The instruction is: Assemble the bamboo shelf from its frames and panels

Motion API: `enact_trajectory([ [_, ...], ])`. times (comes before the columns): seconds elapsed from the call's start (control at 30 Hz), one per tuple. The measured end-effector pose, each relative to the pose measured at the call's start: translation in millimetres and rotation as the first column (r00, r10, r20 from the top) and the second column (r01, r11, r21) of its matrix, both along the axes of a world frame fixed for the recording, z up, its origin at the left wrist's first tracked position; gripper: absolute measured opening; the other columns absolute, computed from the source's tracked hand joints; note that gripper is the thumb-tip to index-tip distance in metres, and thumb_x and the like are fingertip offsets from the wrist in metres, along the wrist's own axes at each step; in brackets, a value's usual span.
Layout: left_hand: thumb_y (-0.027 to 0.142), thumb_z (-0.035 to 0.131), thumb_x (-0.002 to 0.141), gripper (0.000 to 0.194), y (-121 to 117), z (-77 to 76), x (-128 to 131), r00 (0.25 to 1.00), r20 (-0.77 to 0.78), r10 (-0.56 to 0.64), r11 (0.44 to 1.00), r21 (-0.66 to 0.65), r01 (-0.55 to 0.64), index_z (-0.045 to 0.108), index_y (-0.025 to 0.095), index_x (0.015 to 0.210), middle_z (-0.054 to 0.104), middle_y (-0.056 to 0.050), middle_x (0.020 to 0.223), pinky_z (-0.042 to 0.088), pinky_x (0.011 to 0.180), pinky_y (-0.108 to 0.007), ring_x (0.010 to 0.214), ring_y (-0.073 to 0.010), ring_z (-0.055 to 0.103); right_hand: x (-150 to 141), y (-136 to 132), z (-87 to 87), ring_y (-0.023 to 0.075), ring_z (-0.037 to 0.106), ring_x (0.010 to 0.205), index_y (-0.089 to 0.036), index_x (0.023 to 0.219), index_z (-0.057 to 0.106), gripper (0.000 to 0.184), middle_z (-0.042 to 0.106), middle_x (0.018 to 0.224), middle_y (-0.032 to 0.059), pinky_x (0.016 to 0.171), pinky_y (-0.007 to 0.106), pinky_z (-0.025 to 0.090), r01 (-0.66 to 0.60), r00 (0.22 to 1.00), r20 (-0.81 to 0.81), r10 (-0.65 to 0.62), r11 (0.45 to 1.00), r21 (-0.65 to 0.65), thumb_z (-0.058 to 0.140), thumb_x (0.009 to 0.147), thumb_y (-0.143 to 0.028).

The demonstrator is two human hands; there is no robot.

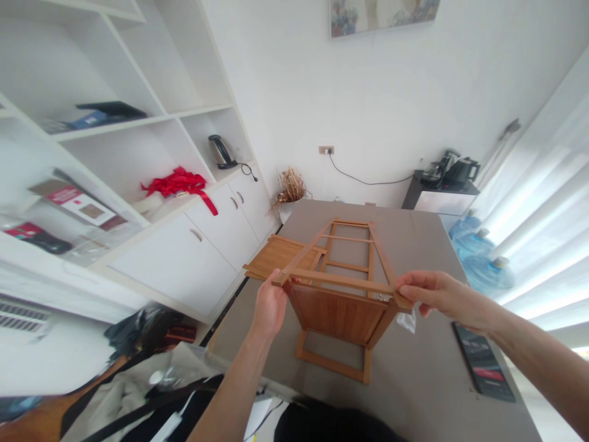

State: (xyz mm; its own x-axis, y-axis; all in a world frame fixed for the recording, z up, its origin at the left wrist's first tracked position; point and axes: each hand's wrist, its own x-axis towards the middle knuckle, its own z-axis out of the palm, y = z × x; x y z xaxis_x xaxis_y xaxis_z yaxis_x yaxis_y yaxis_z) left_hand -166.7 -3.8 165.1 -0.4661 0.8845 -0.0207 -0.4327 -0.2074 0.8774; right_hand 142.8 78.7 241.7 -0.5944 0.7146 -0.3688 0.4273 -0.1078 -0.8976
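A partly assembled wooden rack with slatted panels and open frames stands on the grey table. Its upper rectangular frame is level with both hands. My left hand is closed around the near left corner of that frame, the fingers partly hidden beneath it. At the near right corner, my right hand pinches the frame's end between thumb and fingers. Just below the right corner is a small clear plastic bag. Left of the rack, a loose slatted wooden panel lies on the table.
The grey table bears a dark booklet or box at its right side. Large blue water bottles stand beyond its right edge. White cabinets run along the left. A dried plant stands behind the table.
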Motion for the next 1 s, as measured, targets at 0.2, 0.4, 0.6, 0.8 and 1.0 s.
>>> enact_trajectory([
  [0.2, 0.038, 0.056, 0.081, 0.025, -2, -1.6, 0, 1.0, 0.026, -0.01, 0.999, 0.037, 0.009, 0.067, 0.016, 0.076, 0.066, -0.002, 0.068, 0.047, 0.08, -0.035, 0.074, -0.0183, 0.063, -1, 2, 7.7, 0.014, 0.057, 0.071, -0.019, 0.088, 0.064, 0.032, 0.062, 0.076, 0.0028, 0.057, 0.023, 0.044, -0.105, 0.991, 0.089, 0.101, 0.993, 0.045, 0.057, 0.08, -0.049],
  [0.4, 0.036, 0.055, 0.082, 0.025, -2, -4.0, 0, 0.998, 0.047, -0.031, 0.998, 0.052, 0.028, 0.068, 0.015, 0.077, 0.067, -0.003, 0.071, 0.046, 0.083, -0.034, 0.078, -0.0188, 0.063, -3, 11, 23.9, 0.0142, 0.055, 0.062, -0.018, 0.08, 0.066, 0.04, 0.06, 0.066, 0.0027, 0.054, 0.024, 0.042, -0.149, 0.967, 0.238, 0.093, 0.962, 0.227, 0.049, 0.082, -0.054],
  [0.6, 0.036, 0.055, 0.083, 0.026, -2, -3.6, 0, 0.997, 0.067, -0.036, 0.998, 0.049, 0.033, 0.068, 0.014, 0.078, 0.067, -0.004, 0.074, 0.045, 0.082, -0.032, 0.078, -0.0178, 0.062, -74, 16, 49.2, 0.0155, 0.059, 0.078, -0.023, 0.093, 0.068, 0.021, 0.066, 0.089, 0.0023, 0.069, 0.026, 0.045, -0.285, 0.958, 0.21, 0.195, 0.706, 0.648, 0.052, 0.083, -0.031],
  [0.8, 0.032, 0.056, 0.082, 0.022, -2, 1.5, 1, 0.993, 0.12, -0.02, 0.997, 0.079, 0.01, 0.068, 0.014, 0.086, 0.069, -0.005, 0.085, 0.044, 0.082, -0.031, 0.084, -0.0177, 0.063, -174, 21, 44.1, 0.0178, 0.057, 0.1, -0.02, 0.105, 0.063, 0.03, 0.058, 0.12, 0.0068, 0.08, 0.027, 0.042, -0.573, 0.739, 0.347, 0.577, 0.269, 0.774, 0.047, 0.08, -0.013],
  [1.0, 0.028, 0.06, 0.08, 0.021, -2, 2.4, -1, 0.993, 0.114, 0.0, 0.995, 0.099, -0.011, 0.069, 0.014, 0.093, 0.07, -0.006, 0.095, 0.043, 0.084, -0.03, 0.094, -0.019, 0.062, -204, 21, 51.0, 0.0164, 0.059, 0.081, -0.023, 0.103, 0.059, 0.026, 0.067, 0.096, 0.0022, 0.058, 0.023, 0.036, -0.75, 0.61, 0.542, 0.578, 0.201, 0.63, 0.053, 0.078, -0.021],
])
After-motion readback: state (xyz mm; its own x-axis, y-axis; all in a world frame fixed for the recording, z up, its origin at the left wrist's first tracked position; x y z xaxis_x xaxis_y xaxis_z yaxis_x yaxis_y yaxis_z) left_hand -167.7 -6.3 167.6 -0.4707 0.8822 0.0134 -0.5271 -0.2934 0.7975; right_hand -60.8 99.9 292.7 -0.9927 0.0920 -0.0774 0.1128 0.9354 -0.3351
